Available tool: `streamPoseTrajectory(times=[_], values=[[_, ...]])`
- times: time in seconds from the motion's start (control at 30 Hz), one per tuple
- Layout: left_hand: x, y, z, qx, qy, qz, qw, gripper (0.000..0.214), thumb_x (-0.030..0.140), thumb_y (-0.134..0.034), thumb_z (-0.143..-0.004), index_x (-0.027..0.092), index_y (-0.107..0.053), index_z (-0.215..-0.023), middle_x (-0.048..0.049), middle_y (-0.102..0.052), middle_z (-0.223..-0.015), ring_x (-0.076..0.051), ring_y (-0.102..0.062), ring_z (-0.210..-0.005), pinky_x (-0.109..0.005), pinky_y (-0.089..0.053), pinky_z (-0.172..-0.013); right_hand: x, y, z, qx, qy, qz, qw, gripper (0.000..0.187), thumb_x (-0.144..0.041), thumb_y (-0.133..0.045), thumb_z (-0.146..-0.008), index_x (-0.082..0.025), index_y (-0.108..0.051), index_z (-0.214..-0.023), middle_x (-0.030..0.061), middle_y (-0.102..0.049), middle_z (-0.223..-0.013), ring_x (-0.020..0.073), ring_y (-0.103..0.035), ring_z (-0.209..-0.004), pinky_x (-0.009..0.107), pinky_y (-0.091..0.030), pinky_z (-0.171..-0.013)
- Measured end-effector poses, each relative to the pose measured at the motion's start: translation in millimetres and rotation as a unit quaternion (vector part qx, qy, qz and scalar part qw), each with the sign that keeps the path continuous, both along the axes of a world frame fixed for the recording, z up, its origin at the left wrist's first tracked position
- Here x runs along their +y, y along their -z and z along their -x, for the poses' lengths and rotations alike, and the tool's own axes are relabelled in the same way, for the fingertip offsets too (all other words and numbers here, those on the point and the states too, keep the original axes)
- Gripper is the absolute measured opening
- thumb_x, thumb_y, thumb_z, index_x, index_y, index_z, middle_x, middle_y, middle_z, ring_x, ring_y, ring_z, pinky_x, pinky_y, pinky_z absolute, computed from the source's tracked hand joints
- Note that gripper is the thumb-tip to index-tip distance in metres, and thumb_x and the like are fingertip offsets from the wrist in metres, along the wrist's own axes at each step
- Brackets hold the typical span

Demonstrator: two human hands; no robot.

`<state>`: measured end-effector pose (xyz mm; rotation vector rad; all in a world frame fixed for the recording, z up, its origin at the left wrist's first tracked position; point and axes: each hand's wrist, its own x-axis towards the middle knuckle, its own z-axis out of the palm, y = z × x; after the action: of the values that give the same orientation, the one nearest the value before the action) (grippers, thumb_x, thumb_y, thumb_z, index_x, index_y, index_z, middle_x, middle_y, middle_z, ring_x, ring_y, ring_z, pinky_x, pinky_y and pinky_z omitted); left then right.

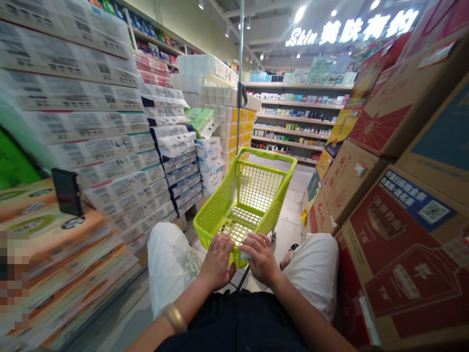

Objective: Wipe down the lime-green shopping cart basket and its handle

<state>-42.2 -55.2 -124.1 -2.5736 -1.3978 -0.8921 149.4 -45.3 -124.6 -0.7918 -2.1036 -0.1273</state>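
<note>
A lime-green plastic shopping cart [252,208] with lattice sides stands between my knees, its basket empty. My left hand [220,261] rests on the near rim, fingers laid over the edge and thumb on the outside. Close beside it, my right hand [261,256] bends over the same rim. Under its fingers is a small white wad [248,250], which looks like a tissue or wipe. Part of the wad and the right thumb are hidden.
Stacked white packages [120,122] rise on the left, with orange packs [69,254] holding a dark phone-like object [68,191]. Printed cartons [414,254] line the right. Ahead are a glass door handle [242,95] and product shelves [293,105].
</note>
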Motion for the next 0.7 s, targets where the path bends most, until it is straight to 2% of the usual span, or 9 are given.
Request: streamPoseTrajectory(times=[0.1,0.23,0.3,0.37,0.53,0.6,0.7], values=[[-1.0,-0.7,-0.3,-0.009,-0.009,0.002,1.0,0.042,0.021,-0.056,-0.069,0.02,-0.047,-0.11,-0.011,-0.056,-0.114,-0.03,-0.046,-0.12,-0.053,-0.029,-0.113,30.1,-11.3,-18.4,0.008,0.017,0.012,1.0,0.039,-0.006,-0.048,-0.08,-0.025,-0.063,-0.11,0.0027,-0.068,-0.108,0.0208,-0.054,-0.118,0.04,-0.032,-0.105],[-1.4,-1.7,-1.7,-0.014,-0.011,0.0,1.0,0.042,0.02,-0.056,-0.066,0.02,-0.048,-0.108,-0.0104,-0.057,-0.112,-0.029,-0.047,-0.119,-0.051,-0.029,-0.114,62.0,-18.0,-32.3,0.085,0.098,0.044,0.991,0.038,-0.004,-0.045,-0.077,-0.023,-0.065,-0.104,0.0048,-0.069,-0.107,0.0225,-0.056,-0.116,0.04,-0.036,-0.1],[-1.5,-1.7,-2.3,-0.015,-0.014,-0.007,1.0,0.042,0.02,-0.056,-0.066,0.02,-0.048,-0.107,-0.0104,-0.057,-0.112,-0.029,-0.047,-0.118,-0.051,-0.029,-0.114,58.3,-15.5,-27.8,0.104,0.117,0.055,0.986,0.04,-0.003,-0.043,-0.077,-0.022,-0.065,-0.104,0.0055,-0.068,-0.108,0.0234,-0.053,-0.12,0.041,-0.035,-0.102],[-1.9,-1.4,-2.3,-0.014,-0.018,-0.016,1.0,0.041,0.02,-0.056,-0.066,0.02,-0.049,-0.107,-0.0106,-0.057,-0.111,-0.029,-0.047,-0.118,-0.051,-0.03,-0.113,40.2,-10.2,-16.7,0.098,0.106,0.054,0.988,0.043,-0.002,-0.042,-0.077,-0.021,-0.064,-0.108,0.006,-0.067,-0.11,0.0238,-0.049,-0.126,0.041,-0.034,-0.105],[-4.6,-0.3,1.7,-0.013,-0.01,-0.043,0.999,0.034,0.026,-0.053,-0.076,0.018,-0.049,-0.109,-0.0114,-0.057,-0.109,-0.029,-0.049,-0.116,-0.051,-0.033,-0.11,-14.5,0.4,10.0,0.031,0.008,0.028,0.999,0.045,-0.003,-0.044,-0.081,-0.024,-0.061,-0.117,0.0042,-0.066,-0.114,0.022,-0.046,-0.129,0.039,-0.032,-0.106],[-5.6,0.6,3.7,-0.014,-0.007,-0.05,0.999,0.033,0.027,-0.052,-0.078,0.018,-0.049,-0.11,-0.0115,-0.057,-0.109,-0.029,-0.049,-0.116,-0.051,-0.034,-0.109,-17.0,-2.1,9.3,0.007,-0.024,0.02,0.999,0.043,-0.005,-0.046,-0.082,-0.026,-0.062,-0.116,0.0032,-0.067,-0.112,0.0212,-0.048,-0.125,0.039,-0.031,-0.107],[-6.4,2.3,5.3,-0.018,-0.015,-0.048,0.999,0.036,0.024,-0.053,-0.073,0.018,-0.05,-0.109,-0.011,-0.057,-0.109,-0.029,-0.049,-0.116,-0.051,-0.033,-0.11,5.8,-13.3,-3.9,-0.007,-0.025,0.039,0.999,0.041,-0.006,-0.048,-0.08,-0.026,-0.065,-0.11,0.0027,-0.068,-0.108,0.0207,-0.053,-0.118,0.039,-0.032,-0.105]])
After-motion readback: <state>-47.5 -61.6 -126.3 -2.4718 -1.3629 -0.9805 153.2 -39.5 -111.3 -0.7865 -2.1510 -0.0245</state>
